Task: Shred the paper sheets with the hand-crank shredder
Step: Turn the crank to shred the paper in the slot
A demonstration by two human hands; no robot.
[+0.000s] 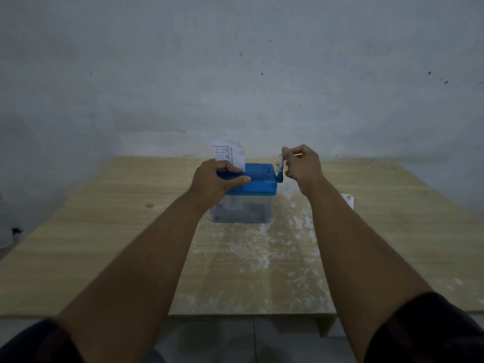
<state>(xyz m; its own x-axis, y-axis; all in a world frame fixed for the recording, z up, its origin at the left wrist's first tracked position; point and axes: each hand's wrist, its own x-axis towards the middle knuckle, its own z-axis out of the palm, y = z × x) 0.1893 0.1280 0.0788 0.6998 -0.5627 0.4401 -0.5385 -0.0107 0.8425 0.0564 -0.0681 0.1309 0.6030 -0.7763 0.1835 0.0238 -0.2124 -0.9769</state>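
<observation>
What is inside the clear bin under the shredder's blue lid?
A dark heap lies at the bottom of the clear bin, likely shreds, though too murky to confirm. The left hand and wrist cover the bin's upper left corner.

A pale grey plastered wall [235, 61], scuffed and dotted with small dark marks, fills the upper half. Against it stands a light wood-grain worktop [104, 231], its middle blotched with whitish patches, perhaps worn finish. Below its front edge shows pale tiled floor [209, 339]. The light is dim and bluish.
</observation>
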